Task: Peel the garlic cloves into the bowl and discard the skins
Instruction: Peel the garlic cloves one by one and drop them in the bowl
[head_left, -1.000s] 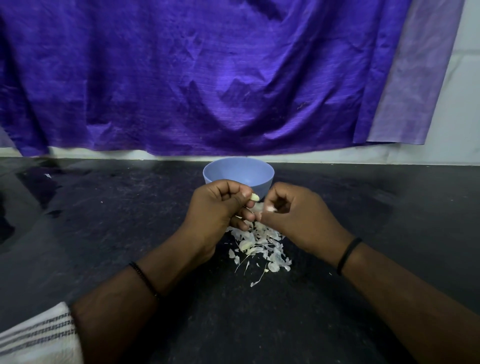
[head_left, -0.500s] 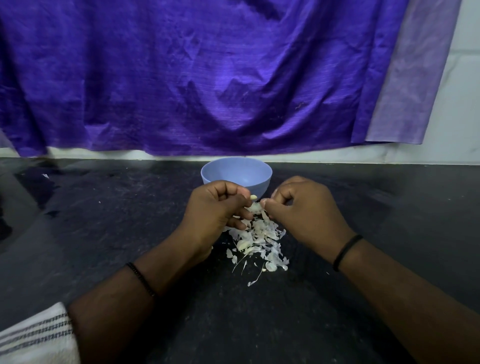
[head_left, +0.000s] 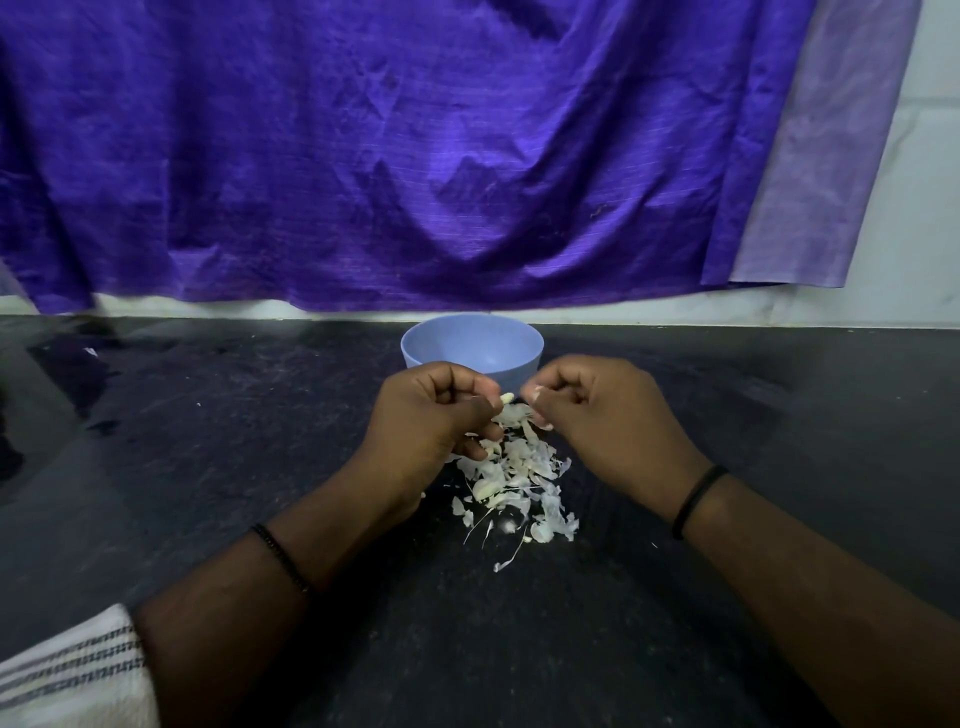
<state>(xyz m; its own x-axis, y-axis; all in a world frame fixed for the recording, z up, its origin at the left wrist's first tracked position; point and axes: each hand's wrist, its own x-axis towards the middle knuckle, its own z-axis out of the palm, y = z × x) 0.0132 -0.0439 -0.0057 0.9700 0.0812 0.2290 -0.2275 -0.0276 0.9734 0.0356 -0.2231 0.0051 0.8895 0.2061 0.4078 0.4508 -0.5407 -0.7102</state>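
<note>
On the dark bench (head_left: 208, 467) before me stands one blue bowl (head_left: 471, 348), with one heap of garlic skins (head_left: 519, 478) just in front of it, too many to count. My left hand (head_left: 431, 421) is curled tight, pinching one garlic clove (head_left: 507, 398) whose pale tip shows. My right hand (head_left: 597, 415) is curled too, fingertips pinching a scrap of skin (head_left: 537, 391) beside the clove.
</note>
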